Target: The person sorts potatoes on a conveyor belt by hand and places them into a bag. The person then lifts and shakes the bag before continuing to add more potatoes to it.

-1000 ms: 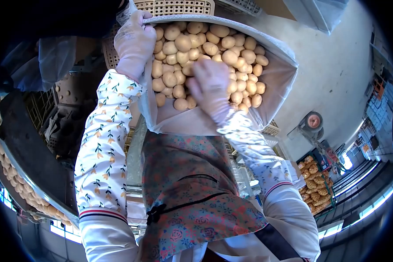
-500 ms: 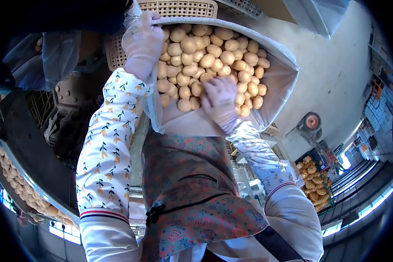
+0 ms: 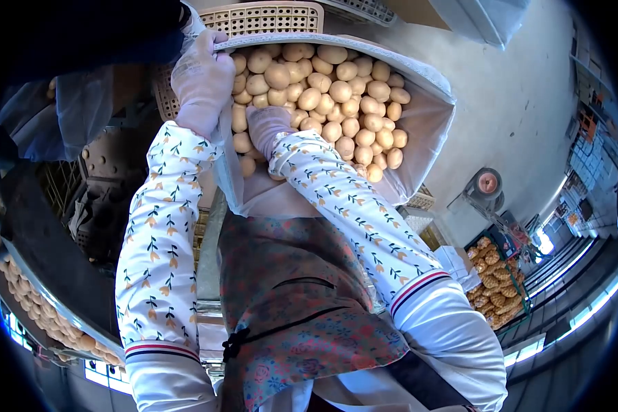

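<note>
- At 8 o'clock of the view, far from the hands, a row of potatoes [image 3: 44, 309] lies along a curved edge; it asks no attention for this step.
- The left hand [image 3: 202, 82], in a thin glove, is at 11 o'clock on the white liner [image 3: 429, 134]. Its fingers are bent over the rim and pinch it. This hold should be firm but not pulling, so that the wall stands up and the liner does not tear.
- The right hand [image 3: 268, 129], also gloved, reaches in among the loose potatoes [image 3: 340, 91], near the 9 o'clock wall of the liner. Its fingertips are hidden, so I cannot tell if they are spread, together or pinching something.
- The loose potatoes lie inside the liner, heaped most toward 12 o'clock, with bare liner at 6 o'clock. For good work, I think the right hand should move them softly with a flat palm, not pressing from above, because their skin may bruise.
- At 3 o'clock, the liner wall leans outward. Pushing too many potatoes there could bend it more, so small strokes look safer.
</note>
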